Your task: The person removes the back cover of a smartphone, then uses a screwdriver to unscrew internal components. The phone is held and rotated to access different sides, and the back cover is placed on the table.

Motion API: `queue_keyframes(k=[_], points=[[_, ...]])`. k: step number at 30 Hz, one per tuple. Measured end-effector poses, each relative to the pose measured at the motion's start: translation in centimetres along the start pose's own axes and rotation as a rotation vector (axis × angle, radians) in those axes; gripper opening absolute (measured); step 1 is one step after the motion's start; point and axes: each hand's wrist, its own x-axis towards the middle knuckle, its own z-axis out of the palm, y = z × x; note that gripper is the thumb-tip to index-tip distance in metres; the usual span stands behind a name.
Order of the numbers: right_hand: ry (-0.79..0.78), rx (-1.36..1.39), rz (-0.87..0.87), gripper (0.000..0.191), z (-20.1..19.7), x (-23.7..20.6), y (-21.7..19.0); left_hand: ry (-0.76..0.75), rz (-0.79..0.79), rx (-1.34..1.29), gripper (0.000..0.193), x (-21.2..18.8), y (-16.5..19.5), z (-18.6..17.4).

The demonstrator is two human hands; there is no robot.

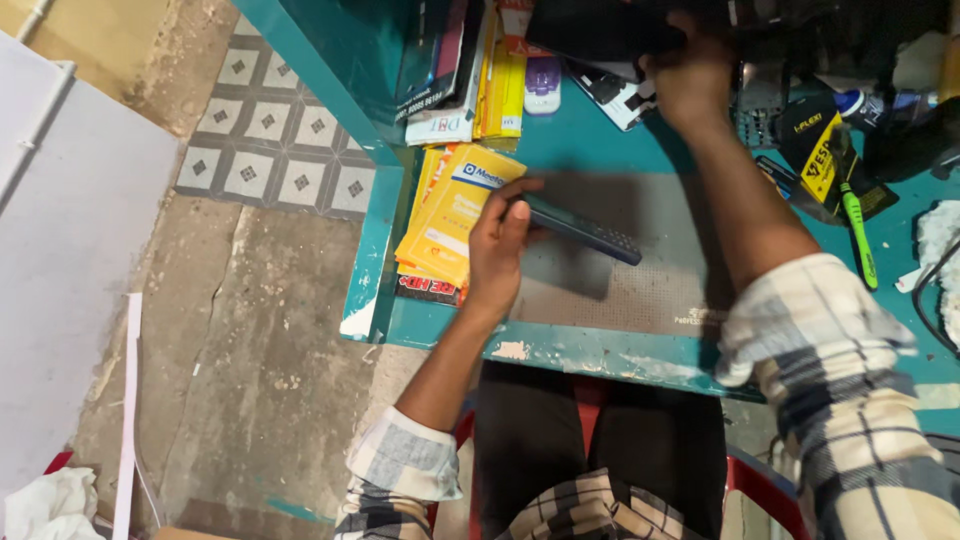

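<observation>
My left hand (497, 240) grips one end of a dark, slim keypad phone (585, 230), holding it tilted just above a grey work mat (620, 290) on the teal table (590, 350). My right hand (690, 80) reaches to the far side of the table and closes on a black flat object (600, 28) among clutter; what that object is cannot be told. Both forearms wear rolled-up checked sleeves.
Yellow packets (452, 215) lie stacked at the table's left edge, more packets and boxes (470, 70) behind them. A green-handled screwdriver (858, 235) and dark tool packaging (820, 160) sit at the right. Tiled and concrete floor (270, 300) lies left of the table.
</observation>
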Motion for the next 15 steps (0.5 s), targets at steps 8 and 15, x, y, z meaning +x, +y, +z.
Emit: queue_keyframes(k=[8, 15], points=[[-0.659, 0.123, 0.056, 0.021, -6.7, -10.5, -0.2, 0.037, -0.098, -0.129, 0.042, -1.2, -4.1, 2.4], [-0.646, 0.137, -0.144, 0.053, -8.3, -17.1, 0.3, 0.025, -0.144, -0.208, 0.042, -2.5, -6.0, 2.7]])
